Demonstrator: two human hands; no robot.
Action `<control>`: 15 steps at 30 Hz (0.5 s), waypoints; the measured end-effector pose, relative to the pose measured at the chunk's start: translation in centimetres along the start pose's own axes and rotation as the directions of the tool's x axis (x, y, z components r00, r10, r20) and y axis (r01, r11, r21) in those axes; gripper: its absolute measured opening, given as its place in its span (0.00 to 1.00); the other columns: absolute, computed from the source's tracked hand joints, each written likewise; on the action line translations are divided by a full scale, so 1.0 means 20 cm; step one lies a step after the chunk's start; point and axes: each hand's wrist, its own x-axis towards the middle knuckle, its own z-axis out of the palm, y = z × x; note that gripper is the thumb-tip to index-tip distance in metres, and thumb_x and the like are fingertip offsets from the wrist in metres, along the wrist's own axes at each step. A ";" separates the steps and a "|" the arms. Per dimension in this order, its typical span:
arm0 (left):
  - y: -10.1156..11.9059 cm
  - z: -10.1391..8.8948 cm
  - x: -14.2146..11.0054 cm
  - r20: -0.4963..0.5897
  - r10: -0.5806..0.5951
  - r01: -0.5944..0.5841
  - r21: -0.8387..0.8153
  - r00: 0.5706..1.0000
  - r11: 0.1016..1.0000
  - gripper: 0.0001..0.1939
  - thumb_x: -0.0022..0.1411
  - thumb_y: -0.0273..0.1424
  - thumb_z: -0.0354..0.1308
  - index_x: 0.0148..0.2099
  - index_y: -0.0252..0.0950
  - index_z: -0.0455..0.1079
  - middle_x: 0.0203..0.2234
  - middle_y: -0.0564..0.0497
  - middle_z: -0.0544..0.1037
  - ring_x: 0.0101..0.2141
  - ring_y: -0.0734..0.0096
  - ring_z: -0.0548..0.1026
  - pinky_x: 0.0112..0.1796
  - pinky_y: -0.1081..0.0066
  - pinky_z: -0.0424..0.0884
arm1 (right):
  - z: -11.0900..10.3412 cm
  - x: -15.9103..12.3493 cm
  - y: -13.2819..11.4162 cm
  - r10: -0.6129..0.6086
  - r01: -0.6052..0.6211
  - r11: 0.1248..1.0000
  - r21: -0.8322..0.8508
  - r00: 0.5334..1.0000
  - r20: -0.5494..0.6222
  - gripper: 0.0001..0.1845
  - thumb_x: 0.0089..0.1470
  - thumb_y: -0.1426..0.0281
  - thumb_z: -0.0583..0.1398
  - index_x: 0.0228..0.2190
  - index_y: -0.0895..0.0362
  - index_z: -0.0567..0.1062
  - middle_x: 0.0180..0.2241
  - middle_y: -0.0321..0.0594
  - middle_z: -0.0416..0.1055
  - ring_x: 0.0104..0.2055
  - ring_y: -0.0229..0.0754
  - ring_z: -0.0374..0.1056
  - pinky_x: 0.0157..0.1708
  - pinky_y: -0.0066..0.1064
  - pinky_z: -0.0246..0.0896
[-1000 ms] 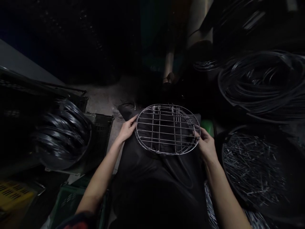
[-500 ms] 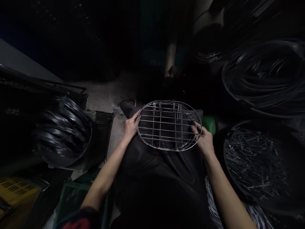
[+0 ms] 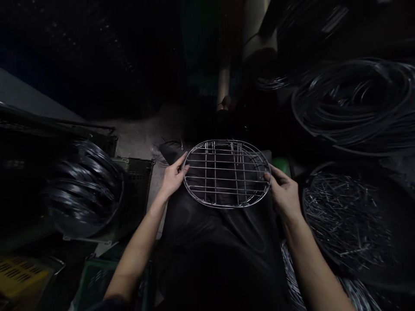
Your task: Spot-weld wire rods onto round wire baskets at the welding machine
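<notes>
An oval wire basket (image 3: 226, 175), made of thin metal rods crossed in a grid, is held level above a dark cloth or apron (image 3: 207, 242) over my lap. My left hand (image 3: 174, 176) grips its left end, thumb and fingers closed on the rim. At the opposite end my right hand (image 3: 284, 189) pinches the rim, with the thumb on the near side and the fingers behind. Which side of the basket is its base I cannot tell.
To the right stand a round tub of short metal pieces (image 3: 346, 220) and large wire coils (image 3: 353, 106). Shiny wire rings (image 3: 86, 181) fill a container at left. Green (image 3: 97, 276) and yellow crates (image 3: 21, 276) are lower left. A pale post (image 3: 223, 84) rises ahead.
My right hand has shifted its grip outward to the basket's right end; its fingers no longer reach inside the rim. The basket stays almost level, and the view has turned slightly.
</notes>
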 end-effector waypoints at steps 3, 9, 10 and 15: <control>-0.03 0.03 0.01 -0.040 0.010 -0.009 0.032 0.999 0.999 0.24 0.62 0.41 0.55 0.57 0.35 0.68 0.43 0.48 0.78 0.46 0.59 0.75 0.47 0.64 0.72 | -0.01 0.02 0.04 -0.002 0.003 1.000 -0.009 1.000 0.019 0.27 0.46 0.56 0.66 0.45 0.56 0.77 0.45 0.43 0.75 0.50 0.51 0.69 0.54 0.45 0.62; -0.08 0.08 0.02 -0.095 -0.008 0.009 0.012 0.995 1.000 0.27 0.64 0.43 0.51 0.58 0.30 0.67 0.50 0.44 0.75 0.49 0.60 0.73 0.51 0.65 0.68 | 0.05 0.01 0.11 -0.093 0.088 0.991 -0.104 0.995 -0.044 0.23 0.51 0.57 0.62 0.45 0.57 0.77 0.47 0.43 0.74 0.52 0.48 0.68 0.56 0.42 0.58; -0.08 0.08 0.01 -0.120 -0.034 0.036 0.014 0.992 0.999 0.28 0.62 0.44 0.52 0.57 0.30 0.67 0.50 0.44 0.75 0.48 0.59 0.73 0.51 0.64 0.68 | 0.07 0.00 0.11 -0.114 0.109 0.989 -0.096 0.992 -0.054 0.22 0.52 0.57 0.60 0.45 0.57 0.77 0.48 0.42 0.74 0.52 0.47 0.67 0.56 0.41 0.58; -0.12 0.08 0.06 -0.262 -0.018 0.056 0.138 0.965 0.989 0.30 0.57 0.50 0.54 0.56 0.37 0.69 0.48 0.48 0.76 0.49 0.57 0.73 0.52 0.62 0.67 | -0.01 0.00 0.20 -0.199 0.186 0.960 -0.209 0.979 -0.041 0.20 0.59 0.59 0.54 0.48 0.52 0.75 0.48 0.36 0.73 0.50 0.41 0.69 0.51 0.32 0.62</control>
